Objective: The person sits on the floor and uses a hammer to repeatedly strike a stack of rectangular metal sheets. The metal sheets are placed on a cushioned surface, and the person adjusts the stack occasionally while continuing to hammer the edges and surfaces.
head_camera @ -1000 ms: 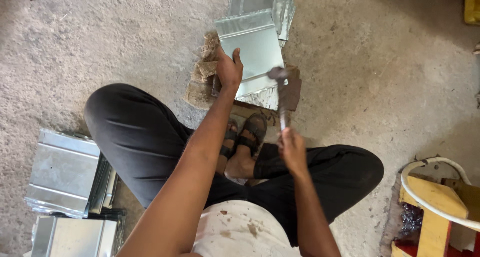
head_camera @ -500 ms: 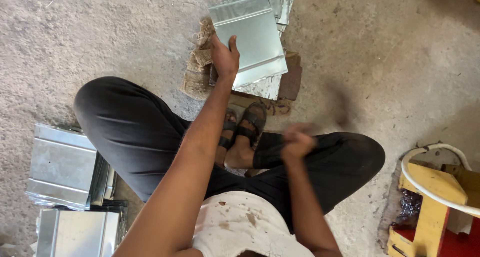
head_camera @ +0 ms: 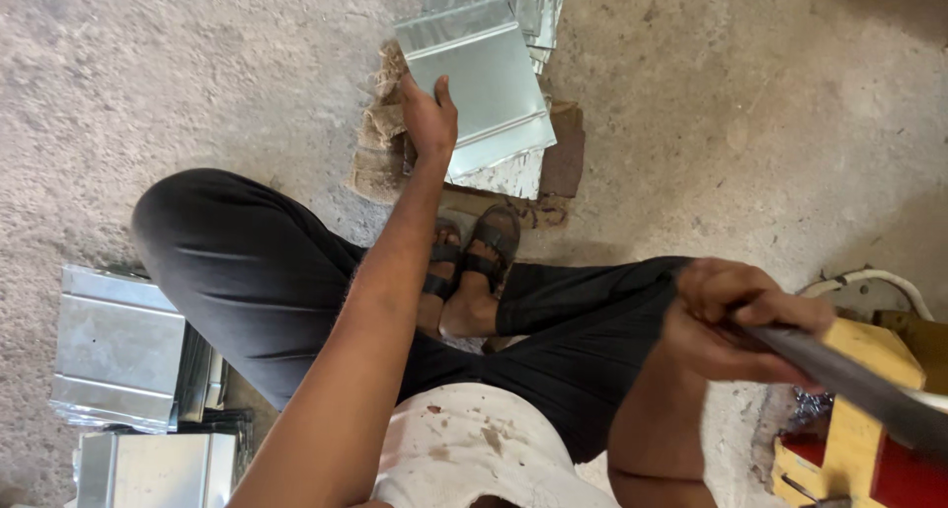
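Near the top edge of the floor (head_camera: 770, 123), the left hand (head_camera: 429, 118) rests flat on the left edge of a metal sheet (head_camera: 479, 81), fingers spread and together with the thumb pressing it down, not clamped around it. This sheet lies on a block (head_camera: 513, 172) wrapped at its left with sacking (head_camera: 380, 148); most of the block is hidden under the sheet. More sheets (head_camera: 528, 0) behind it are cut off by the top of the view.

At the right edge, the right hand (head_camera: 736, 315) is closed tight around a dark handle (head_camera: 849, 380). The handle is blurred and runs out of the frame at the lower right, so its head is not visible and the tool cannot be identified.

Between the two hands, the person's crossed legs in dark trousers (head_camera: 257, 271) and the feet in sandals (head_camera: 474, 261) occupy the middle of the floor. The left forearm crosses over the left knee and hides part of it.

At the lower left corner lies a stack of folded sheets (head_camera: 118, 345), partly cut off. At the lower right stand a yellow wooden frame (head_camera: 859, 390), a white hose (head_camera: 879, 276) and something red (head_camera: 889, 478), all partly hidden by the handle.
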